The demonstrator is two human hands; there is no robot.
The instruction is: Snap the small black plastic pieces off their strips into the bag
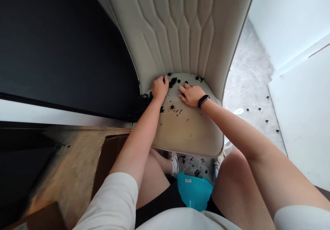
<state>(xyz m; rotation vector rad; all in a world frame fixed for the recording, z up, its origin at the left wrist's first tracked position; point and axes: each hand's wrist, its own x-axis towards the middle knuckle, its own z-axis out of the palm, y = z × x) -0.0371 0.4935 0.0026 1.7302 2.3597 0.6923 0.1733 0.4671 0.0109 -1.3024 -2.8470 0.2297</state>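
A beige padded chair (188, 130) faces me, its seat strewn with small black round pieces (172, 107) and thin black scraps (176, 112). At the rear left of the seat, my left hand (160, 88) is closed, with a small black piece showing between its curled fingers. Right beside it lies a larger crumpled black piece (173, 82). My right hand (193, 95) rests on the seat's middle right, fingers bent and apart. Dark bits show at its fingertips, partly hidden under the hand. A tangle of black strips (143, 104) hangs at the seat's left edge.
A turquoise plastic container (194, 190) is between my legs. Black scraps (197, 172) lie on the floor below the chair, and several round ones (260, 108) lie at right. A dark panel (59, 47) stands close on the left, above a cardboard box (109, 154).
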